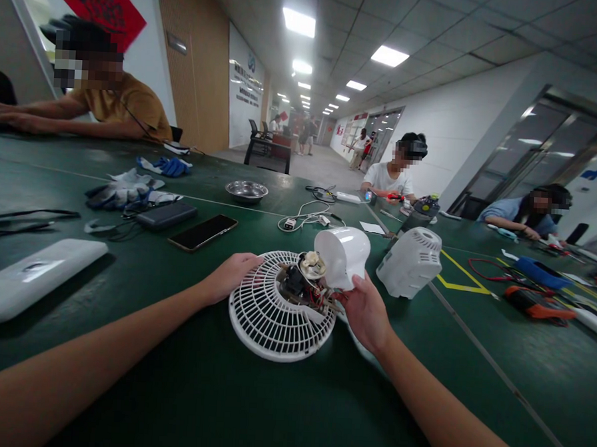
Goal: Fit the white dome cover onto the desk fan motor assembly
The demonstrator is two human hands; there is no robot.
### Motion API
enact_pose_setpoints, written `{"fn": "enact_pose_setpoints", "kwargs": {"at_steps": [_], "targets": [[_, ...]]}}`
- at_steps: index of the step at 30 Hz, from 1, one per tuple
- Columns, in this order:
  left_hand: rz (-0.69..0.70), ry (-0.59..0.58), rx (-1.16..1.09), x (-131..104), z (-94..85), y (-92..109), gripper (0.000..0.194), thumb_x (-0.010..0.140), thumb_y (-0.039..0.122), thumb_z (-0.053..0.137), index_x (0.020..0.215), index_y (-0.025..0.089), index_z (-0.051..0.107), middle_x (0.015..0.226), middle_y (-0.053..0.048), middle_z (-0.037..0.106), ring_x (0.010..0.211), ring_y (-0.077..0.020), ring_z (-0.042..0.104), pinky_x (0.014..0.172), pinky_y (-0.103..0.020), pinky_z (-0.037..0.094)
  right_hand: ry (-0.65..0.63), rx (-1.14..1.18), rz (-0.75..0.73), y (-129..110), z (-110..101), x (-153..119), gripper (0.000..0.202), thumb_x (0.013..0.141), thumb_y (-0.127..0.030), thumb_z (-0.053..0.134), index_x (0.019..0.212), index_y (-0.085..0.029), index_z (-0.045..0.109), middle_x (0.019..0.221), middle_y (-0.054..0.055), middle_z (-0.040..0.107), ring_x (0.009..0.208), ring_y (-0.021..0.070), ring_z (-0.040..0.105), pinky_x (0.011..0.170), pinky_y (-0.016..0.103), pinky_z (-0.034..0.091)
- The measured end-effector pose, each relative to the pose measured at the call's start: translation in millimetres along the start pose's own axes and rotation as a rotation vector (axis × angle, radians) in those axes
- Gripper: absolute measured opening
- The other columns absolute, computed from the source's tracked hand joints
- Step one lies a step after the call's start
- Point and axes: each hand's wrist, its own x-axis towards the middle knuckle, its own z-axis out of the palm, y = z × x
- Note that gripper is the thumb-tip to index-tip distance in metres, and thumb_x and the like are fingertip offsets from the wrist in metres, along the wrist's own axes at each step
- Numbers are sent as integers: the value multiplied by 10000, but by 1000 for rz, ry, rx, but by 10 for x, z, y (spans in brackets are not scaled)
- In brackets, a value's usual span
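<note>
A round white fan grille (257,325) lies on the green table in front of me. At its hub sits an exposed motor (295,285) with wires around it. My left hand (229,276) grips the grille's left rim, its fingertips partly hidden over the edge. Near the motor's right side, my right hand (366,315) holds a glossy white plastic motor cover (345,253) tilted up, with its thumb on the lower edge. Red and other thin wires run from the motor toward the right fingers, which are partly hidden behind the wires and cover.
A white plastic housing (411,263) stands right of the grille. Beyond are a phone (202,232), a metal bowl (247,191), a white cable (303,217) and gloves (123,191). An orange multimeter (537,304) lies far right. Several people sit around the table.
</note>
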Motion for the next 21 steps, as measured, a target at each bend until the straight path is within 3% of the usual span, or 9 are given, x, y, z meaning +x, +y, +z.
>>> {"fn": "enact_pose_setpoints", "kwargs": {"at_steps": [12, 21], "targets": [[2, 5, 24, -48, 29, 55, 309, 888, 465, 654, 975, 172, 699, 907, -43, 731, 801, -184, 697, 767, -323, 553, 26, 20, 0, -8, 26, -10, 498, 766, -315, 728, 1242, -311, 582, 1086, -12, 720, 895, 213, 638, 751, 342, 505], [11, -2, 21, -6, 4, 14, 345, 862, 488, 674, 986, 167, 701, 925, -53, 729, 826, -189, 692, 790, -329, 553, 33, 68, 49, 14, -27, 17, 332, 810, -364, 707, 1127, -305, 625, 1053, -29, 740, 869, 187, 654, 750, 313, 504]]}}
